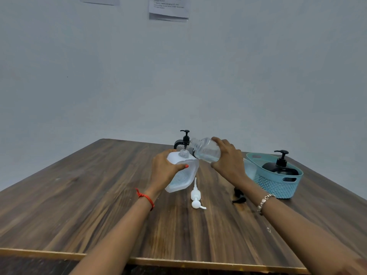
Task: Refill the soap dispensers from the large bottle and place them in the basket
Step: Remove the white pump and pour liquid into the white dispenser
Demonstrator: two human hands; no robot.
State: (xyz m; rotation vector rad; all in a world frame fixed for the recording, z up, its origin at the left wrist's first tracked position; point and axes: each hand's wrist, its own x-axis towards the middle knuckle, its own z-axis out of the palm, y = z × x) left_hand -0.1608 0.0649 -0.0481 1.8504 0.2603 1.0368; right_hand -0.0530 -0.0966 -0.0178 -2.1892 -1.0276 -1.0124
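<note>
Table: a dark wood-grain table (79, 195) is filling the lower half of the view, with its pale near edge running along 6 o'clock.
Wrists: a red thread (146, 198) is circling the left wrist, and a beaded bracelet (265, 201) is circling the right.
White pump: a white pump (195, 197) is lying flat on the table, at 5 o'clock of the left hand, with its tube pointing toward 12.
Black pump: a black pump (239, 196) is lying on the table, partly hidden by the right forearm.
Left hand: the left hand (162, 169) is gripping the square clear dispenser (183, 175), fingers and thumb curled round its body, and is holding it tilted above the table with its open neck pointing toward 12 o'clock.
Right hand: the right hand (228, 157) is clasping the round clear bottle (207, 149) and tipping it, neck toward 10 o'clock, just above the dispenser's mouth.
Liquid: clear liquid is sitting in both containers.
Basket: a teal basket (278, 185) is standing at 3 o'clock of the right hand, holding an upright black dispenser (281, 167).
Far edge: a second black dispenser (184, 138) is standing at 12 o'clock, behind the hands.
Wall: papers (168, 8) are hanging at 12 o'clock, at the top of the view.
</note>
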